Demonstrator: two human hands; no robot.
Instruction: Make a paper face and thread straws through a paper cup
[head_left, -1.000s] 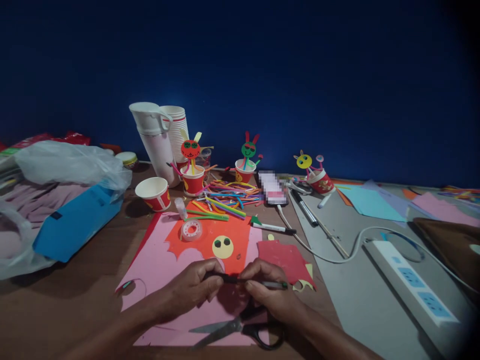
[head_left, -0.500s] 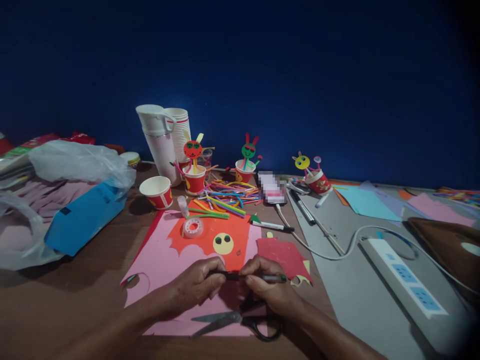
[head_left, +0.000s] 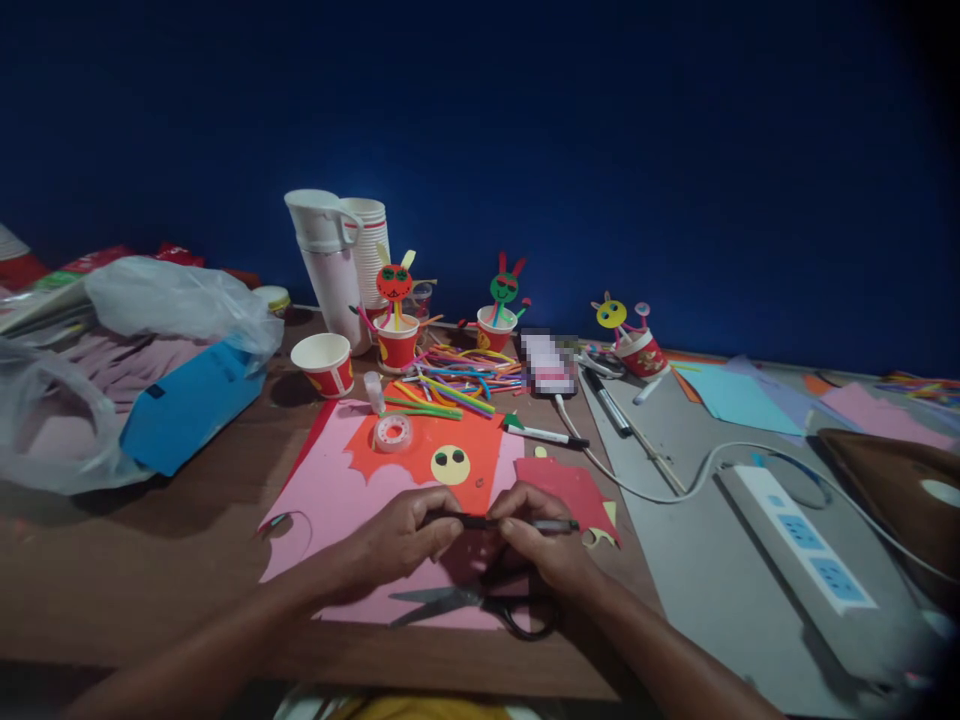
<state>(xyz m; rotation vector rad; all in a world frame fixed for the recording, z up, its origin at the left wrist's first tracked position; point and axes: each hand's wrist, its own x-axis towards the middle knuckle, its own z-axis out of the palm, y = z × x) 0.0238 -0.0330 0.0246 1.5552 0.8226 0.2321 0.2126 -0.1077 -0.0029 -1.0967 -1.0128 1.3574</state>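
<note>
My left hand [head_left: 416,535] and my right hand [head_left: 536,530] pinch a dark pen [head_left: 555,525] from its two sides, level above the pink paper [head_left: 330,530]. Beneath them lie black-handled scissors [head_left: 439,603] with blades apart, pointing left. Just beyond my hands, a pale yellow disc [head_left: 451,465] with two dark green eye shapes rests on torn-edged orange paper [head_left: 480,435]. A clear tape roll [head_left: 393,432] sits to its left. Red paper [head_left: 562,495] is beside my right hand, and a white marker [head_left: 544,435] lies behind it.
Behind are colored sticks [head_left: 465,375], an empty paper cup [head_left: 324,365], a white jug [head_left: 326,260], cups with paper-faced figures [head_left: 396,340] and a phone [head_left: 547,365]. A plastic bag [head_left: 180,300] lies left; a power strip [head_left: 802,540] and its cable lie right.
The view has tilted down and shifted slightly, so the table's front edge now shows. Both hands still hold the pen, in much the same grip.
</note>
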